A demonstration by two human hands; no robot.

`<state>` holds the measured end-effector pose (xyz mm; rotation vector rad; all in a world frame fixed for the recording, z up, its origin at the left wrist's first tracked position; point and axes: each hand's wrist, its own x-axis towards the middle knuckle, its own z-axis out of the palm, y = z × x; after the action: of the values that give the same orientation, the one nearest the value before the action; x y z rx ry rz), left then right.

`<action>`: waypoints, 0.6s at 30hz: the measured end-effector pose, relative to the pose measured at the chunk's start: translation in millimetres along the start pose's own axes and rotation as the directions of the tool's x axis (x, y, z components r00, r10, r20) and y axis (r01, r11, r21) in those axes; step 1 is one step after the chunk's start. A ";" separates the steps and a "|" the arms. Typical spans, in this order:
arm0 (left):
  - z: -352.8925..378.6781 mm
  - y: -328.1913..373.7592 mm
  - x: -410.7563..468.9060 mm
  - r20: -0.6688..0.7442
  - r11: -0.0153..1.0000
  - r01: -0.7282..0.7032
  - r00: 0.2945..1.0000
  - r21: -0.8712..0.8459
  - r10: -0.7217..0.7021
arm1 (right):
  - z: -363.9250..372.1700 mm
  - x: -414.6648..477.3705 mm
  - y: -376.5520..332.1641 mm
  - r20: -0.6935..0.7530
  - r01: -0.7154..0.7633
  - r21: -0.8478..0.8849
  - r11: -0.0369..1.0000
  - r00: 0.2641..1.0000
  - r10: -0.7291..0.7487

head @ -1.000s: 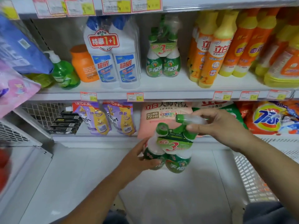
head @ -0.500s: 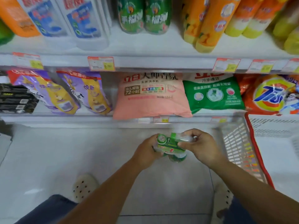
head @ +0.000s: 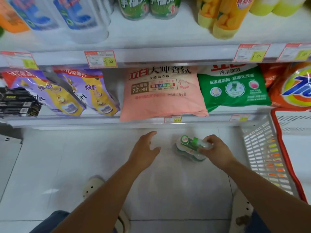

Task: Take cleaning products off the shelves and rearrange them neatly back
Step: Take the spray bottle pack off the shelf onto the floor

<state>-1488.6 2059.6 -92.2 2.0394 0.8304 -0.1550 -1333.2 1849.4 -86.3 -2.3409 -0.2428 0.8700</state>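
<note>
Head view, looking down at the floor point(head: 67, 157) in front of the shelving. The pack point(head: 188, 145) of green bottles is sitting low, at or just above the tiles; whether it is touching them cannot be told. It is lying straight ahead of the person and slightly to the right, between the two hands and just short of the lower shelf point(head: 84, 121). Its caps are facing up toward the camera, so its long axis is running roughly upright, with the spray head pointing sideways into the right hand point(head: 217, 151). That hand is curling its fingers round the pack's top and pinching it. The left hand point(head: 144, 150) is hovering just beside the pack, apart from it, fingers spread and holding nothing. The right hand is therefore the nearer one, and judging by this it alone is controlling the pack.

A basket point(head: 259, 148) is standing to the right of the pack, near the right forearm; its contents cannot be made out through the mesh. The lower shelf is holding a pink bag point(head: 161, 91) and a green bag point(head: 234, 88), touching side by side. Matching green bottles point(head: 148, 7) are standing on the upper shelf point(head: 168, 54).
</note>
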 end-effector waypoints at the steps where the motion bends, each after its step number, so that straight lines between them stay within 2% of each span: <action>1: -9.5 6.9 -1.3 -0.028 0.999 -0.034 0.999 -0.012 0.034 | -4.4 -4.3 -12.6 0.029 0.040 -0.044 0.998 0.999 -0.039; 3: -36.5 27.4 -3.1 -0.136 0.988 -0.153 0.979 -0.014 0.150 | -17.2 -15.5 -49.4 -0.056 0.223 -0.062 0.973 0.972 -0.227; 5: -73.7 53.2 -2.5 -0.301 0.957 -0.282 0.909 0.061 0.287 | -33.9 -32.8 -104.7 -0.218 0.457 0.027 0.889 0.871 -0.441; 6: -94.1 67.3 -2.3 -0.381 0.933 -0.337 0.852 0.127 0.359 | -42.6 -41.5 -134.9 -0.282 0.560 0.070 0.825 0.805 -0.522; 8: -134.2 90.9 2.3 -0.519 0.866 -0.412 0.693 0.284 0.500 | -59.1 -47.1 -192.1 -0.365 0.717 0.093 0.691 0.670 -0.647; 10: -168.5 105.8 12.9 -0.592 0.820 -0.393 0.567 0.417 0.573 | -73.7 -35.4 -241.6 -0.410 0.787 0.080 0.612 0.586 -0.699; 12: -194.3 112.2 29.2 -0.590 0.788 -0.343 0.527 0.511 0.611 | -87.1 -14.4 -285.7 -0.436 0.801 0.014 0.598 0.544 -0.717; 14: -207.1 111.3 45.3 -0.545 0.758 -0.310 0.545 0.574 0.636 | -97.2 8.0 -320.8 -0.429 0.764 -0.075 0.641 0.556 -0.712; 15: -209.3 109.3 52.0 -0.526 0.741 -0.292 0.552 0.605 0.647 | -100.2 17.5 -335.1 -0.419 0.718 -0.087 0.690 0.602 -0.680; 18: -205.8 103.2 62.0 -0.513 0.717 -0.252 0.551 0.649 0.658 | -101.6 49.0 -362.2 -0.366 0.610 0.118 0.783 0.760 -0.537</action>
<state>-1419.1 2214.0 75.7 2.8223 0.6637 0.9203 -1215.3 2103.6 169.4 -1.9596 -0.6536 0.1956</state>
